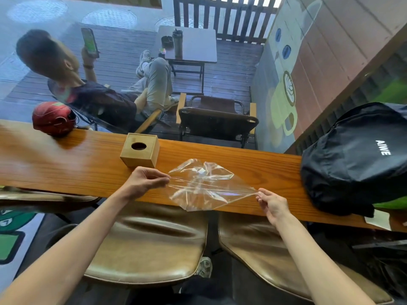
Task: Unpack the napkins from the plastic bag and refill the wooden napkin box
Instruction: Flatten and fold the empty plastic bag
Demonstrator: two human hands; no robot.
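two bare forearms are seen rising from the bottom of the frame over two tan cushioned stools (152,245). at lower centre, the left hand (144,180) is clenched on the left edge of a clear plastic bag (204,186), its fingers curled round the film. right of centre, the opposite corner of the bag is pinched by the fingertips of the right hand (272,203). both grips are thus closed on the bag, which is stretched flat and crumpled between them, just above the wooden table (66,168); no napkins can be made out inside it. the wooden napkin box (140,150) is set on the table just above and beside the left hand, upright, with a round hole in its lid; whether anything lies inside cannot be told. at the right edge of the frame a black backpack (356,159) is rested on the table. at the upper left end of the table a red helmet (54,118) is placed. beyond a glass pane, in the upper left of the frame, a seated person (105,100) is seen holding a phone (89,42).
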